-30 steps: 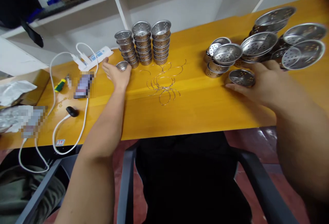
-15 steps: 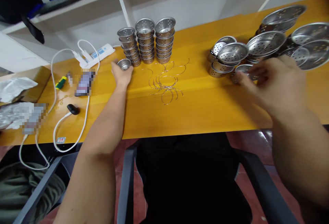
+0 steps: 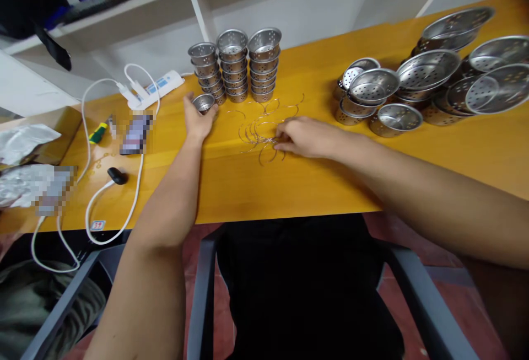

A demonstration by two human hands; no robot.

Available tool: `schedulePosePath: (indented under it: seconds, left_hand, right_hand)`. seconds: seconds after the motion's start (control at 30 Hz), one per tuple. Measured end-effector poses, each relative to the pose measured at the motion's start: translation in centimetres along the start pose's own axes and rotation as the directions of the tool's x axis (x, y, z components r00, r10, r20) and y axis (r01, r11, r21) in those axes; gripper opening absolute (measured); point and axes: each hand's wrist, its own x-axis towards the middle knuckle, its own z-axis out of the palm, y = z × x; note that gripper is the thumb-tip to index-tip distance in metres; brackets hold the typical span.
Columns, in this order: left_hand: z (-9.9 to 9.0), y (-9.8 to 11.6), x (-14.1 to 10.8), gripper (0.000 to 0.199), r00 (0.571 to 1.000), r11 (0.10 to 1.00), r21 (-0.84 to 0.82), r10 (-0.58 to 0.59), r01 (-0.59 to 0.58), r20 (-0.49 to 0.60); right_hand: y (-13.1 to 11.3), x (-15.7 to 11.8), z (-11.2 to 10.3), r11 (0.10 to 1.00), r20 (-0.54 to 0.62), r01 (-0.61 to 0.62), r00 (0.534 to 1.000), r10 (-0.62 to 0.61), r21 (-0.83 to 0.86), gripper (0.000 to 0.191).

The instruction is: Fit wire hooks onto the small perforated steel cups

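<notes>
My left hand is wrapped round a small perforated metal cup that stands on the table beside the stacks. Just behind that hand rise three stacks of like cups: the left stack, the middle stack and the right stack. My right hand is over a loose pile of thin, curved wire rings. Its thumb and bent fingers are a little apart at the pile's right side, and they cover part of the wires. No wire is seen lifted.
At the right stand small perforated cups, a single cup and wider perforated bowls, some tilted. Leftward lie a white power strip with cables, a phone, a black plug-like piece and a yellow-green tool.
My right hand has moved left from the cup at the right to the wire rings; that cup remains on the table. My left hand and its cup have shifted very slightly right.
</notes>
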Motion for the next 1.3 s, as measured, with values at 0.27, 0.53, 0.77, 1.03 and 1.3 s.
schedulePosePath:
  seconds: [0.27,0.53,0.77,1.03,1.3]
  left_hand:
    - [-0.1,4.5,-1.9,0.057,0.964,0.958,-0.131,-0.261,0.253,-0.047]
    - [0.1,5.3,-1.9,0.055,0.973,0.974,-0.099,-0.212,0.203,-0.087]
    - [0.2,4.6,-1.8,0.058,0.988,0.984,-0.093,-0.152,0.150,-0.013]
    - [0.4,5.1,-2.4,0.055,0.991,0.983,-0.144,-0.102,0.114,0.087]
    - [0.3,5.4,-2.6,0.054,0.988,0.978,-0.169,-0.109,0.126,0.108]
  right_hand:
    - [-2.2,2.0,-1.2,0.994,0.057,-0.089,0.994,0.093,-0.063,0.019]
    - [-1.2,1.3,0.3,0.999,-0.069,0.006,0.998,-0.009,-0.047,0.030]
    - [1.5,4.2,3.2,0.938,-0.224,0.326,0.929,-0.295,0.115,0.026]
    - [0.3,3.8,3.3,0.971,-0.222,0.233,0.951,-0.215,0.060,0.020]
    - [0.9,3.9,3.3,0.934,-0.324,0.319,0.911,-0.255,0.163,0.014]
